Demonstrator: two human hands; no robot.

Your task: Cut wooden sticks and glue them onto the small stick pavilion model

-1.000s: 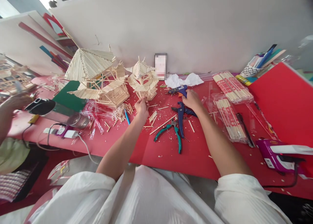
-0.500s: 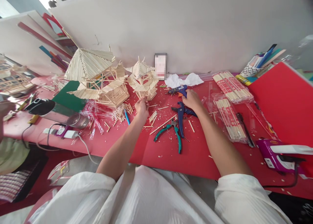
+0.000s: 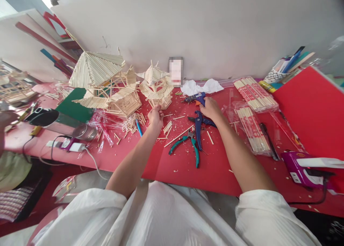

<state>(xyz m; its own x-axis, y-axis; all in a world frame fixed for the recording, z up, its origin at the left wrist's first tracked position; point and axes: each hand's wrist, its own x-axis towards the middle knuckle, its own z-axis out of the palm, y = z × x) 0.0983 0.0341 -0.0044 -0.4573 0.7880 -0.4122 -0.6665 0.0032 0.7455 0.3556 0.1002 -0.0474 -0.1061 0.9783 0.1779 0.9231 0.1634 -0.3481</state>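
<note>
My left hand (image 3: pixel 155 116) rests on the red table (image 3: pixel 188 167) with its fingers curled, pinching a short wooden stick just in front of a small stick-built pavilion (image 3: pixel 157 87). My right hand (image 3: pixel 211 109) is closed around the handle of a blue glue gun (image 3: pixel 195 97), whose nozzle points left. A blue cutter (image 3: pixel 199 126) lies under that hand's wrist, and green-handled pliers (image 3: pixel 186 145) lie just nearer me. Cut stick pieces (image 3: pixel 168 127) are scattered between my hands.
A larger stick-built house (image 3: pixel 104 81) stands at the back left on a green mat (image 3: pixel 75 108). Packs of chopsticks (image 3: pixel 254 95) lie to the right, a purple power strip (image 3: pixel 301 167) at the near right, a phone (image 3: pixel 176 71) against the wall. Another person's hand (image 3: pixel 5 119) is at the far left.
My hands have hardly moved. The other person's hand at the far left has drawn back toward the frame edge. The view has shifted down slightly.
</note>
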